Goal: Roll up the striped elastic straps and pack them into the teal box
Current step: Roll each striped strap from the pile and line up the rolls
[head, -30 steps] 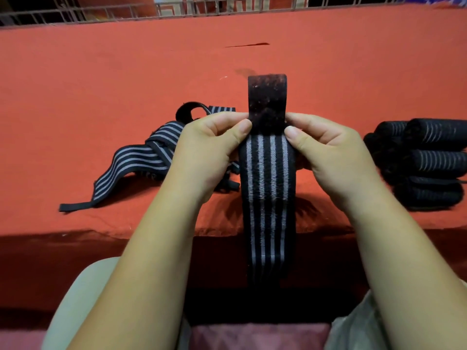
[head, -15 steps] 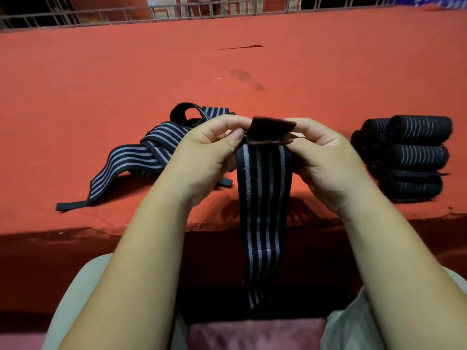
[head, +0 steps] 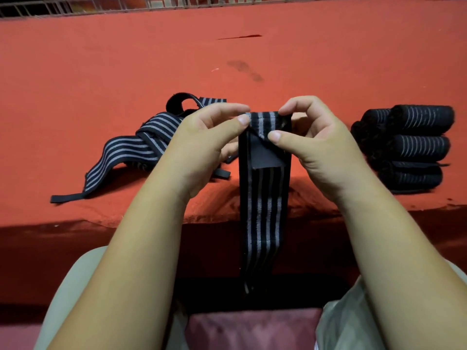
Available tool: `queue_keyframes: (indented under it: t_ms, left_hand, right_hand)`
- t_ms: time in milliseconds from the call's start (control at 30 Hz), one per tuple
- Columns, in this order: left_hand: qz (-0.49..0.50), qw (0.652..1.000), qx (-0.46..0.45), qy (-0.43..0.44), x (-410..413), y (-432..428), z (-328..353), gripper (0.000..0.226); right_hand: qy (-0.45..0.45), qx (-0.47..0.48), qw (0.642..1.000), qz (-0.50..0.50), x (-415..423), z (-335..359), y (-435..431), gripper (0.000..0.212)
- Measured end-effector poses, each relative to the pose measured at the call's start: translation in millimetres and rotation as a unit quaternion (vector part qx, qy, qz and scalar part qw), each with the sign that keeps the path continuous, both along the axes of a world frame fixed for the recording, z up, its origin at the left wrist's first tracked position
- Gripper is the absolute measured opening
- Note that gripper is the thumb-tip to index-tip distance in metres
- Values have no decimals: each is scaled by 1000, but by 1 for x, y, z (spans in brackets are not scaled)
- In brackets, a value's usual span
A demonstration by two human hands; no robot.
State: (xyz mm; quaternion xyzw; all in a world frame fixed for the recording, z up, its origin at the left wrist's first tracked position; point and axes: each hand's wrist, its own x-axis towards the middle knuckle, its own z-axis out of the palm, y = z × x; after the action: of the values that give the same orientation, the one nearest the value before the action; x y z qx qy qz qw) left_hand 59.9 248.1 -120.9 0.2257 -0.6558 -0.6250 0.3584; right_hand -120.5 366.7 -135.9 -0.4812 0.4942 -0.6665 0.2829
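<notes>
Fig.: my L hand (head: 202,137) & R hand (head: 310,140) both pinch the strap (head: 264,223) at its folded top, rest hanging past the surface (head: 101,59) edge; likely soft, stretchy, light, so I'd grip both edges, roll tight w/ thumbs

head | sat above near edge of the red table (head: 75,59) | faced forward and down across it | close over the striped strap (head: 264,223) there

Matt woven elastic strap (head: 264,218) with a smooth fabric patch (head: 265,155), over a red, felt-like cloth table cover (head: 126,59).
</notes>
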Motion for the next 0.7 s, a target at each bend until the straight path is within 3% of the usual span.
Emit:
queue_keyframes:
  t_ms: [100,200,433,600,700]
  left_hand:
    - [-20,998,-39,-55,0,5,-3,18]
    - [-3,998,-46,-46,-2,12,-4,13]
    - [59,996,-66,-10,-3,6,-1,15]
    - [52,997,-61,10,-5,6,-1,19]
    - [29,997,-72,-24,-4,2,-5,23]
  right_hand:
    - [14,3,1000,-16,3,-2,1,43]
    - [-10,8,1000,-10,4,-5,-1,47]
    - [53,132,988,54,-3,-14,15,24]
    - [46,126,991,12,0,-17,10,19]
    - [41,121,992,-4,0,-17,6,17]
